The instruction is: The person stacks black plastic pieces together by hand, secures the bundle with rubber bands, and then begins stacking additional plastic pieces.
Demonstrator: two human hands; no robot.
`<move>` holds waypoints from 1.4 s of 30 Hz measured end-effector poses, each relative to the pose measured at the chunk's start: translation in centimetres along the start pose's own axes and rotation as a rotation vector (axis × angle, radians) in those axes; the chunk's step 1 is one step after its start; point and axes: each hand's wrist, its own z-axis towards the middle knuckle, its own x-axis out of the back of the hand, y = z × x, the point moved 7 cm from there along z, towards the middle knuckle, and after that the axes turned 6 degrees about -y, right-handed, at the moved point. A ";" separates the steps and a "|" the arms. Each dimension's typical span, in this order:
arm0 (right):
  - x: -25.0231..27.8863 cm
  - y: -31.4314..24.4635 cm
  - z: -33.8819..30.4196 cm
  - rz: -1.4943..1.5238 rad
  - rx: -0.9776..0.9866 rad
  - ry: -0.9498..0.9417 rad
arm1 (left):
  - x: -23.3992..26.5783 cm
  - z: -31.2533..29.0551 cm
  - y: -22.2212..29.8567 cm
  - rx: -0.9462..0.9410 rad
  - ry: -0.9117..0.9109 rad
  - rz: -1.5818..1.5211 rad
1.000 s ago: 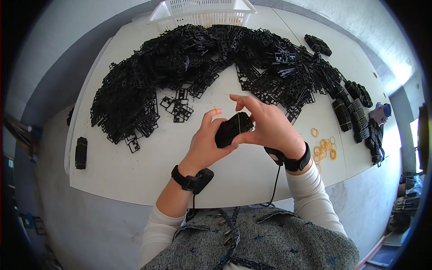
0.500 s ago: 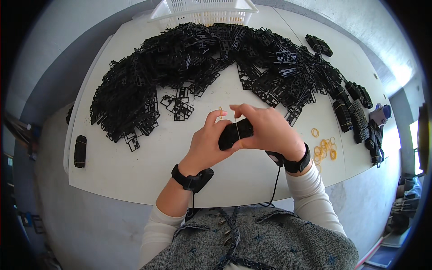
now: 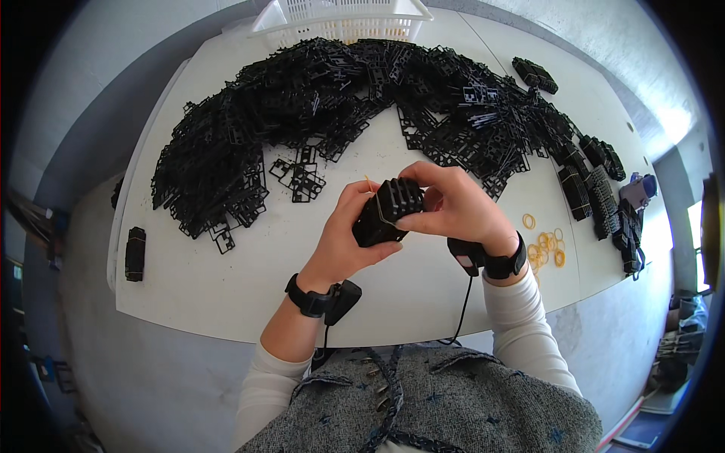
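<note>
The stack of black plastic frames [image 3: 387, 211] is up in the air over the white table [image 3: 226, 279], right in front of me. I hold it with both hands. My left hand [image 3: 349, 241] grips the near end from below, with my fingers curled under it and my thumb on its side. My right hand [image 3: 461, 208] wraps over the far end from the top. A thin yellow rubber band [image 3: 375, 198] runs across the stack, and a bit of it sticks up near my left thumb.

I have a black band with a small box on each wrist, and a thin black wire hangs down from the right one.

A big pile of loose black frames [image 3: 317, 98] lies across the far side of the table in a wide curve. A few single frames [image 3: 300, 175] lie just in front of the pile. More yellow rubber bands [image 3: 545, 243] sit on the table near my right wrist. Tied bundles of frames [image 3: 596, 185] lie in a row along the right edge. One small bundle [image 3: 135, 254] sits alone by the left edge. A white plastic basket [image 3: 343, 19] stands at the far end of the table.
</note>
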 end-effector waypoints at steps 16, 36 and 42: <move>1.2 -0.6 0.3 -0.004 0.455 -0.027 | -0.3 -0.8 -1.6 0.175 -0.002 -0.811; -0.7 1.7 1.0 1.854 0.461 -0.322 | 0.7 -0.7 -1.0 0.107 0.116 -0.789; -0.9 -0.4 0.9 1.675 0.405 0.002 | 1.6 -1.2 -1.1 0.110 0.255 -0.764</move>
